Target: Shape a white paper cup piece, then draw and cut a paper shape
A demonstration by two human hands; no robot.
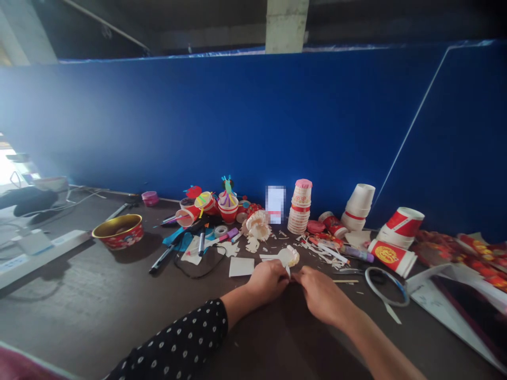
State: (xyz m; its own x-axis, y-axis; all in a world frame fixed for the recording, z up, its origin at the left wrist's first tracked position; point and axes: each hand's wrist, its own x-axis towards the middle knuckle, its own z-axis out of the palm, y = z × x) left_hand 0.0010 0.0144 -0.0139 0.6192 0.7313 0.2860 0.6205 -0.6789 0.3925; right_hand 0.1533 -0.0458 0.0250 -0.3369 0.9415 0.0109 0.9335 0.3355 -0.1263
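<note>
Dark brown tabletop (pixel 79 301) runs out from under both forearms, a black polka-dot sleeve (pixel 174 338) covering the left one. The left hand (pixel 267 281) and right hand (pixel 322 295) meet at the fingertips, nearly closed. Between them stands a fluted white paper piece (pixel 288 257), its narrow white stem pinched by the left fingers, its fanned end pointing up and away. Its long axis tilts slightly off upright. The right fingertips (pixel 296 275) press against the stem, though whether they grip it cannot be told. Just left lies a white paper square (pixel 241 266); right lie a thin wooden stick (pixel 345 281) and a tape ring (pixel 387 286). Paper scraps, marker pens (pixel 202 241) and a red-and-gold tin bowl (pixel 118 231) lie farther off, before stacked paper cups (pixel 300 207) and a blue partition (pixel 253 126).
</note>
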